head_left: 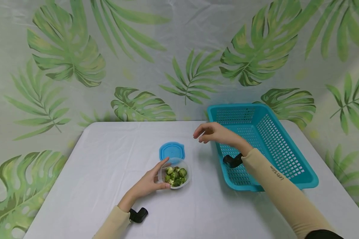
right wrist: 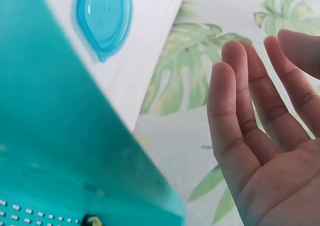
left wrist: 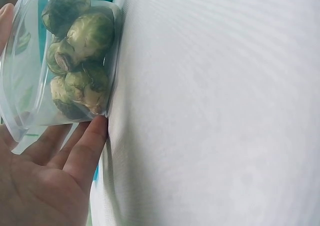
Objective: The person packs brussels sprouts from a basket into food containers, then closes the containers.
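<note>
My left hand holds a clear plastic container at its left side, thumb at the front and fingers behind. In the left wrist view, fingertips touch the wall near the base. Several Brussels sprouts lie inside the container, which stands upright on the table. Just behind it is a blue lid, lying flat. Above the left rim of a turquoise basket my right hand hovers. Its fingers are loosely bent, and nothing is between them in the right wrist view.
The basket takes up the right part of the white table. A small dark thing shows in the basket at the right wrist view's lower edge, too cut off to identify. Leaf-patterned cloth hangs behind the table.
</note>
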The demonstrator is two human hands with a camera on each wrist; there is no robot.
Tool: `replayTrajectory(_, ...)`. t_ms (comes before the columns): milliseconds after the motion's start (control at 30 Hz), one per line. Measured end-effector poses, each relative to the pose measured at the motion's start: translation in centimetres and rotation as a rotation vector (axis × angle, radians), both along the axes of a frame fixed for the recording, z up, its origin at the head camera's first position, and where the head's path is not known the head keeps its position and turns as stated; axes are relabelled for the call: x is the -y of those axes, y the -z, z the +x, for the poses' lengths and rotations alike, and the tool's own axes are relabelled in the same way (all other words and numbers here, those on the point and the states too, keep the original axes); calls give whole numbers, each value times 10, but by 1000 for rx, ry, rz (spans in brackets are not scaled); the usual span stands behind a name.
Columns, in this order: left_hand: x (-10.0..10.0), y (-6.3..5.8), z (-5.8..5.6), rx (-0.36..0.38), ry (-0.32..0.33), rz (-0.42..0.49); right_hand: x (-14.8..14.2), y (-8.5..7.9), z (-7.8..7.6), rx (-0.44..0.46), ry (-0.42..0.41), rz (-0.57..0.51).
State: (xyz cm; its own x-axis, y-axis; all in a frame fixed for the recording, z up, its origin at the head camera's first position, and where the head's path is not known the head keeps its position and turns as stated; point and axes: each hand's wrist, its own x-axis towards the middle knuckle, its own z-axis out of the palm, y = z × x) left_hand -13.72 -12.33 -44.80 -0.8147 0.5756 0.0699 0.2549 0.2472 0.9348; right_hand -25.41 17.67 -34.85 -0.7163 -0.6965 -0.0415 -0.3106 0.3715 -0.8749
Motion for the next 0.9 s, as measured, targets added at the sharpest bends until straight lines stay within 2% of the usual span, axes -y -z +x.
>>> replayTrajectory(567,0,0,0,-7,-1,-3,-40,11,-26,-1,218,-136)
replayTrajectory(733,0,1,0,-12,0,-5,-50,17,-34,-10,276,-143)
replayTrajectory(900,0,0,0,-15,1,-5,-59,22,-45,20,337,-125)
